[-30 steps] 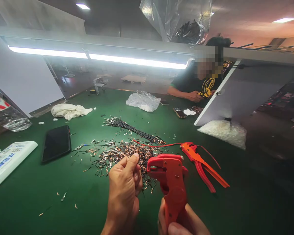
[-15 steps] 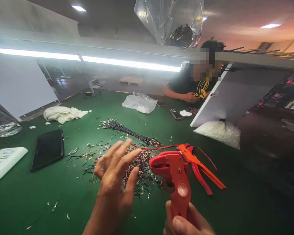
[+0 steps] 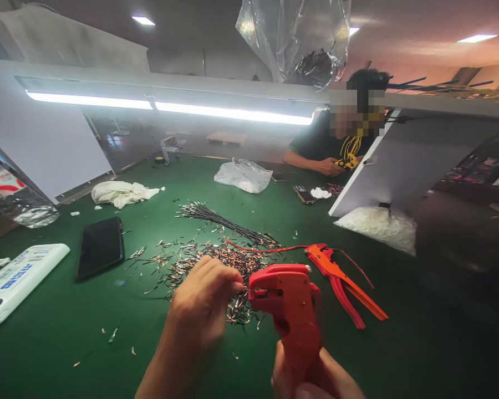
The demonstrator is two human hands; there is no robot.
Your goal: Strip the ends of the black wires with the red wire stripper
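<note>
My right hand (image 3: 316, 374) is wrapped round the handle of a red wire stripper (image 3: 293, 310), whose jaws point to the left. Just left of those jaws, my left hand (image 3: 203, 302) is closed in a pinch, and whatever its fingertips may hold is hidden. Behind my left hand spreads a pile of short black wire offcuts (image 3: 245, 263) with copper ends. Beyond the pile lies a bundle of black wires (image 3: 222, 220). A second wire stripper (image 3: 336, 277), orange and red, rests on the table to the right, near a thin red strip (image 3: 270, 250).
A phone (image 3: 100, 248), a white box-shaped device (image 3: 27, 282) and a water bottle (image 3: 19, 191) are at the left. Farther back are a cloth (image 3: 122, 194) and a plastic bag (image 3: 244, 175). Across the green table a person (image 3: 316, 147) holds a yellow tool beside a white panel (image 3: 407, 166).
My left hand has gone from spread fingers to a pinch beside the stripper's jaws. The whole view has shifted slightly, bringing more of the left side into sight.
</note>
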